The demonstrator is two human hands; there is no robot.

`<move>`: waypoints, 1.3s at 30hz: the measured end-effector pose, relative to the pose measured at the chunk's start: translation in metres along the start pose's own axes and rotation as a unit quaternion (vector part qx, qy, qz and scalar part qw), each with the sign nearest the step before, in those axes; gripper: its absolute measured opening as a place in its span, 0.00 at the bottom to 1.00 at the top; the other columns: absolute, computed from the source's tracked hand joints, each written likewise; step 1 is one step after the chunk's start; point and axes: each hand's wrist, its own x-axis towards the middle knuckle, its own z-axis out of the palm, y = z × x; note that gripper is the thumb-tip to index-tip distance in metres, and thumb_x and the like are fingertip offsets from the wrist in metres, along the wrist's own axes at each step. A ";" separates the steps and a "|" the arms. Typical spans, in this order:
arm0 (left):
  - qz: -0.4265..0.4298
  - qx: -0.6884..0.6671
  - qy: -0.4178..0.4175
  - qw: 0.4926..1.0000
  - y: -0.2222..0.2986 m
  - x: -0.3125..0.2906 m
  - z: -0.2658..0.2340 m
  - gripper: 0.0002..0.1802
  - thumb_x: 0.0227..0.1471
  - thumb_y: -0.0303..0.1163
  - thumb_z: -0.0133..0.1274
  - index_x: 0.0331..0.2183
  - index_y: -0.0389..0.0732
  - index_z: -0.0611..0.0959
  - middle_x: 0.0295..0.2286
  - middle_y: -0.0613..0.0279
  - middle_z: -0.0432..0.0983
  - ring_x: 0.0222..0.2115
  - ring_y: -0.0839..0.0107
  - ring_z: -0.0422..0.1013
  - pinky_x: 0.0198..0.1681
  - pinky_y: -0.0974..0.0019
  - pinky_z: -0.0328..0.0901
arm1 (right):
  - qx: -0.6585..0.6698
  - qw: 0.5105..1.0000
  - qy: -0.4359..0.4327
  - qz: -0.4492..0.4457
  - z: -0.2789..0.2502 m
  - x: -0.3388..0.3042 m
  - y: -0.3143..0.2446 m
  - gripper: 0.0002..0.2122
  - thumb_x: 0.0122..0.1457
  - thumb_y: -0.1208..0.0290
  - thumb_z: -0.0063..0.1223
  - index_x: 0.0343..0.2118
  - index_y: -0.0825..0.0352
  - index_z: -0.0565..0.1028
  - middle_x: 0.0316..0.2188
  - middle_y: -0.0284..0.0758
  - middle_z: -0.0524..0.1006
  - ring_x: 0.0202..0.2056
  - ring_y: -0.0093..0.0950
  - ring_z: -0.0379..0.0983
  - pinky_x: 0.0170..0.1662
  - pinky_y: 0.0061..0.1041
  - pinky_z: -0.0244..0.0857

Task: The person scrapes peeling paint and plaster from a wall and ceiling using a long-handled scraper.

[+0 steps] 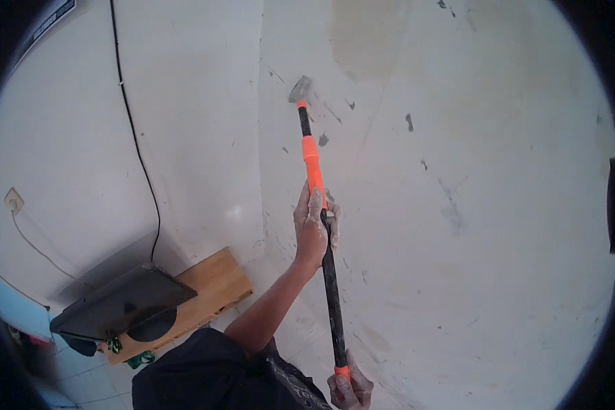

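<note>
A long-handled scraper (331, 294) with a black pole and bright orange collars slants up in front of the wall (499, 287). Its small grey blade (300, 89) is at the wall's surface near the top, though I cannot tell whether it touches. My left hand (311, 222), dusted white, wraps round the pole at the lower end of the long orange sleeve. Lower down, my right hand (352, 388) grips the orange bottom end of the pole. Around the blade, dark grey patches (323, 139) and scratches mark the pale wall.
At lower left a black flat-screen monitor or television (119, 301) stands on a low wooden stand (219, 277). A black cable (135, 137) runs down the left wall to it. Further left is a wall socket (13, 200) with a white plug and cord. Pale floor tiles (89, 386) lie below.
</note>
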 end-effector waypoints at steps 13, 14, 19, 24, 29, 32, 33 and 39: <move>0.023 0.010 0.010 1.000 0.011 0.027 0.004 0.31 0.68 0.47 0.41 0.64 0.38 0.62 0.20 0.63 0.70 0.07 0.79 0.60 0.07 0.74 0.56 | -0.071 0.997 0.009 0.032 -0.003 0.023 -0.008 0.26 0.69 0.63 0.50 0.66 0.68 0.62 0.22 0.20 0.64 0.20 0.12 0.54 0.23 0.16 0.49; 0.071 0.009 0.019 0.997 0.008 0.030 0.004 0.30 0.68 0.46 0.42 0.62 0.38 0.64 0.19 0.63 0.70 0.07 0.79 0.60 0.07 0.74 0.56 | -0.060 0.998 -0.009 0.004 -0.005 0.026 -0.010 0.25 0.69 0.65 0.49 0.66 0.68 0.63 0.21 0.19 0.63 0.20 0.12 0.52 0.23 0.15 0.48; 0.060 0.053 0.057 0.995 0.032 0.089 -0.031 0.27 0.67 0.45 0.42 0.59 0.38 0.67 0.19 0.63 0.70 0.07 0.78 0.60 0.07 0.73 0.57 | -0.078 0.988 -0.081 -0.104 0.023 0.057 0.015 0.23 0.70 0.69 0.45 0.67 0.66 0.62 0.21 0.19 0.62 0.19 0.12 0.52 0.23 0.15 0.50; 0.070 0.077 0.040 0.994 0.019 0.029 -0.017 0.28 0.67 0.44 0.43 0.61 0.39 0.66 0.19 0.61 0.71 0.07 0.78 0.61 0.08 0.73 0.58 | -0.077 0.996 -0.043 -0.027 0.012 0.011 0.035 0.24 0.71 0.68 0.45 0.68 0.66 0.60 0.22 0.20 0.64 0.21 0.12 0.54 0.24 0.16 0.51; 0.049 0.075 -0.001 0.996 0.015 0.013 -0.010 0.27 0.67 0.47 0.43 0.59 0.39 0.68 0.19 0.62 0.71 0.07 0.79 0.60 0.08 0.74 0.57 | -0.029 0.997 -0.033 -0.068 0.013 -0.003 0.033 0.25 0.71 0.66 0.44 0.68 0.67 0.59 0.24 0.21 0.65 0.22 0.13 0.57 0.26 0.15 0.53; -0.017 0.080 0.044 0.996 0.049 0.057 -0.034 0.19 0.67 0.43 0.42 0.49 0.39 0.75 0.17 0.64 0.68 0.07 0.79 0.59 0.08 0.74 0.57 | -0.084 0.994 -0.040 -0.057 0.048 0.019 0.053 0.24 0.69 0.70 0.46 0.66 0.70 0.60 0.24 0.27 0.69 0.20 0.15 0.61 0.23 0.16 0.57; 0.001 0.082 0.025 0.996 0.059 0.065 -0.041 0.17 0.67 0.43 0.42 0.44 0.39 0.75 0.17 0.64 0.68 0.07 0.79 0.59 0.08 0.74 0.57 | -0.079 0.995 -0.050 -0.019 0.059 0.022 0.063 0.28 0.67 0.73 0.48 0.68 0.70 0.55 0.23 0.33 0.73 0.16 0.17 0.63 0.19 0.18 0.60; -0.037 0.125 -0.007 0.991 0.048 0.018 -0.051 0.31 0.68 0.41 0.43 0.66 0.39 0.59 0.17 0.64 0.69 0.08 0.80 0.60 0.09 0.74 0.58 | 0.532 0.825 -0.189 0.010 0.079 0.007 0.116 0.11 0.68 0.71 0.50 0.49 0.68 0.77 0.26 0.24 0.76 0.21 0.18 0.67 0.24 0.20 0.61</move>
